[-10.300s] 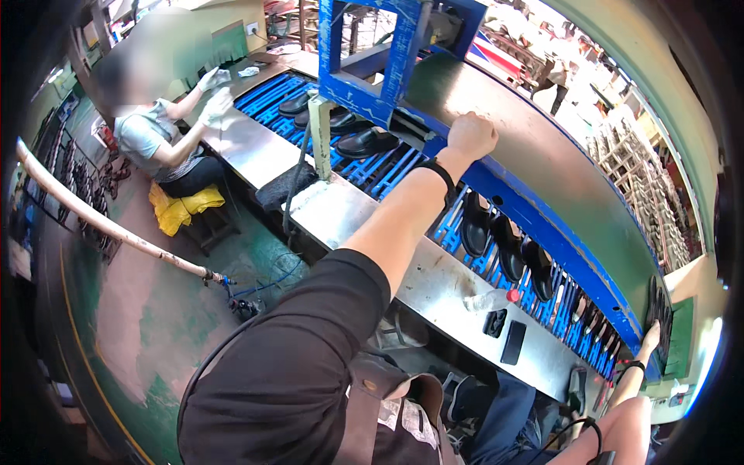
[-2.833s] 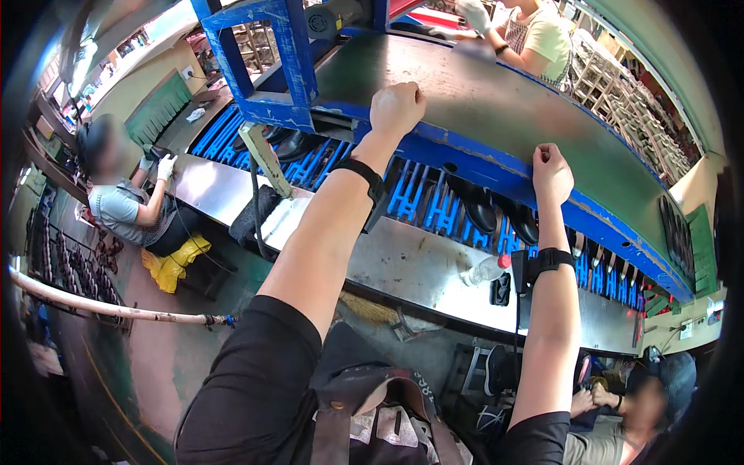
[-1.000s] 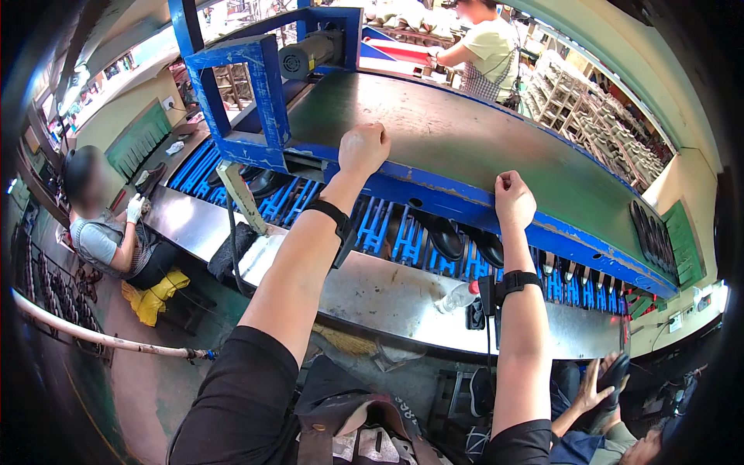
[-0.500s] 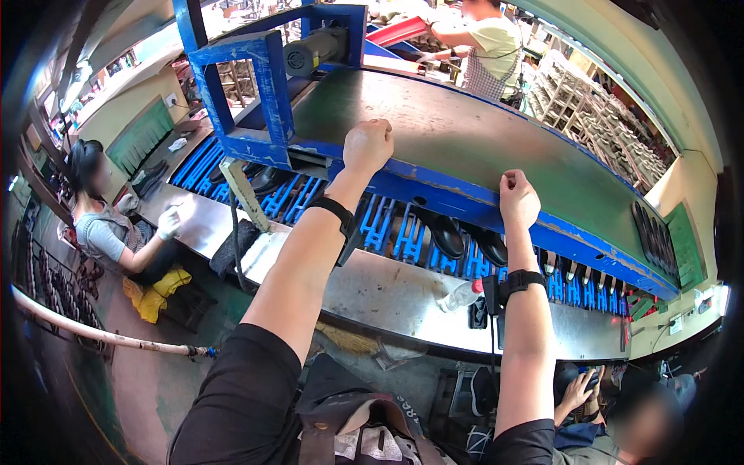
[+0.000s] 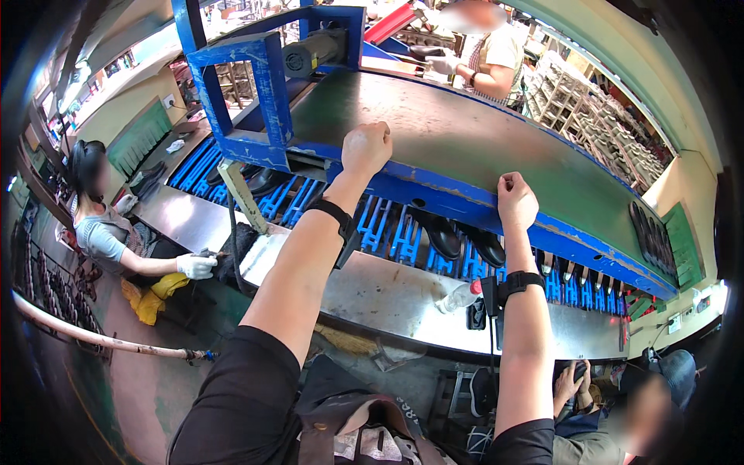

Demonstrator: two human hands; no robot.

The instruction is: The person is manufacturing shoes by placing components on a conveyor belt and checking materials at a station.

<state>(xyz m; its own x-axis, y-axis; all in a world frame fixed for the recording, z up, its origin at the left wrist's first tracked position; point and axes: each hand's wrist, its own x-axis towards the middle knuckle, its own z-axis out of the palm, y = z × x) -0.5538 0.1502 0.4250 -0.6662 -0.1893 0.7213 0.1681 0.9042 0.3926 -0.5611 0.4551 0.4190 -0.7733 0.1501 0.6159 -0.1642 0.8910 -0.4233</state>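
My left hand [image 5: 367, 149] is curled into a fist at the near edge of a long dark-topped surface [image 5: 434, 116] with a blue metal frame [image 5: 465, 194]. Further right along that edge, my right hand [image 5: 518, 204] is also closed, its fingers bent in. Nothing shows in either hand. Below and between my forearms, black shoes [image 5: 440, 235] sit on a row of blue pronged racks [image 5: 380, 226]. Dark straps with small devices circle both my wrists.
A metal ledge [image 5: 372, 291] runs in front, bearing a clear bottle [image 5: 457, 298] with a red cap. A blue upright frame [image 5: 283, 93] with a motor stands left. Gloved co-workers work at left and beyond the surface; another person sits lower right. Dark soles [image 5: 651, 242] lie far right.
My hands stay almost still. The left co-worker's gloved hand has moved down to a dark cloth. The far co-worker has turned and now holds a dark shoe. The lower-right person has shifted slightly.
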